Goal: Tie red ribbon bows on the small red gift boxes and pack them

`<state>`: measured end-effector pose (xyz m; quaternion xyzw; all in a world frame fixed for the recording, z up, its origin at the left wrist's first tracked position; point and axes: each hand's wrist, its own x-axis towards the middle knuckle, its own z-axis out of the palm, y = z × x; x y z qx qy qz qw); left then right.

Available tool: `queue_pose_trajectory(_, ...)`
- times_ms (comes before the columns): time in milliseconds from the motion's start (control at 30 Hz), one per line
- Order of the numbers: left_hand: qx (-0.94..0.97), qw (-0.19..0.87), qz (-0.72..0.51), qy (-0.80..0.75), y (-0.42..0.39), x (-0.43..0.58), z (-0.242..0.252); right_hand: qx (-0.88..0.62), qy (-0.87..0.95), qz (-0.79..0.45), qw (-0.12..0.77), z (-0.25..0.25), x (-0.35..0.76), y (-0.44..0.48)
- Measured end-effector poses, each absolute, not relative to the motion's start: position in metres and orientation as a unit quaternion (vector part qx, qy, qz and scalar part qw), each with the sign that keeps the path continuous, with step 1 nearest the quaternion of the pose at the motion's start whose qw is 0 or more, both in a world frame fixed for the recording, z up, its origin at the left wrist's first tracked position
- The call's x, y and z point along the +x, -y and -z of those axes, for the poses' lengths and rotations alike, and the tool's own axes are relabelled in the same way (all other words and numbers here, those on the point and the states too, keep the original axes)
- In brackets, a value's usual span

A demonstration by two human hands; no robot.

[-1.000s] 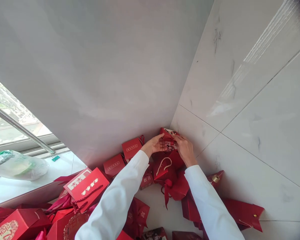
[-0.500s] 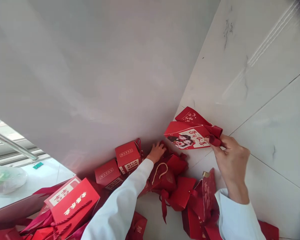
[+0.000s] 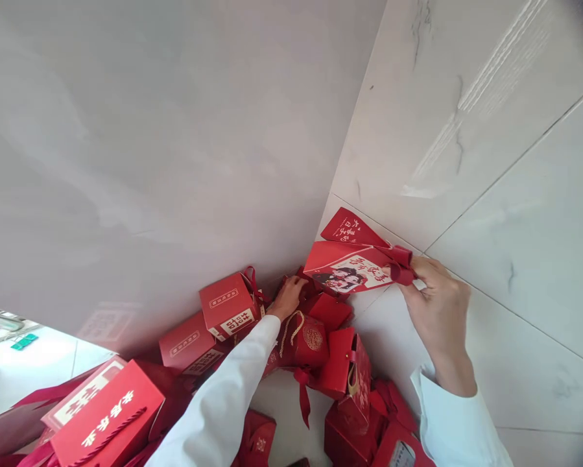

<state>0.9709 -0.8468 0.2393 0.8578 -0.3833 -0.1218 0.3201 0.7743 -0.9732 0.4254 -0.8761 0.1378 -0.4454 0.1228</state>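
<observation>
Beside glossy tile point(image 3: 515, 194), the right hand point(image 3: 440, 311) pinches a red paper bag point(image 3: 349, 266).

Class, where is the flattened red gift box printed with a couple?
In the head view, the flattened red gift box is in the right hand, against the white marble tiles, above the pile of red boxes.

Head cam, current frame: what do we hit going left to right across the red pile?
Rope-handled red gift box → plain red gift box → ribboned red gift box → left hand → flattened red gift box with couple print → right hand
</observation>
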Motion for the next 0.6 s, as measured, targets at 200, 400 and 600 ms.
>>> queue_pose_trajectory(200, 0.856, 0.367, 0.233, 0.280, 0.803, 0.918, -0.262, -0.926, -0.164, 0.327, 0.090, -0.416, 0.803, 0.967)
queue_pose_trajectory(400, 0.860, 0.345, 0.300, 0.227, 0.796, 0.860, -0.247, -0.949, -0.254, 0.182, 0.039, -0.407, 0.847, 0.958)
queue_pose_trajectory(600, 0.840, 0.331, 0.342, 0.259, 0.785, 0.852, -0.247, -0.959, -0.247, 0.128, 0.051, -0.369, 0.893, 0.951)
